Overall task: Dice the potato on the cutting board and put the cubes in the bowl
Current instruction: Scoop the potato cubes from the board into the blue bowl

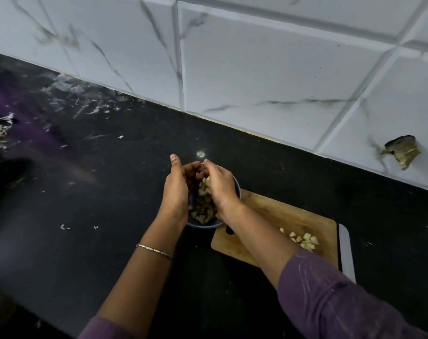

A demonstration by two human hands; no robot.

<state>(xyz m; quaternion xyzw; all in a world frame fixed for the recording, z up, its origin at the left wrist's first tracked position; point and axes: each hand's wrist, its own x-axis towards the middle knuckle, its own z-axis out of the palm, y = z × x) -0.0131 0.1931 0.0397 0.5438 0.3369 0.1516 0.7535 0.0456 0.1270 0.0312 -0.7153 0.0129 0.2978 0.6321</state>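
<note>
Mostly done; left hand [176, 189] and right hand [221, 189], loosely cupped open, drop cubes [205, 185] into bowl [238, 189]; few left on board [264, 214].

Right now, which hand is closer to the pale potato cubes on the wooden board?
Right. The right hand sits up-left of the cubes, over the dark round bowl; the left hand is beyond it.

Black countertop [110, 192] — bowl [203, 225] beside wooden cutting board [269, 216], knife [346, 253] along its right edge, pale scraps [65, 227] left

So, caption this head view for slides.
Left hand and right hand cup potato cubes over the bowl; more lie on the board.
</note>
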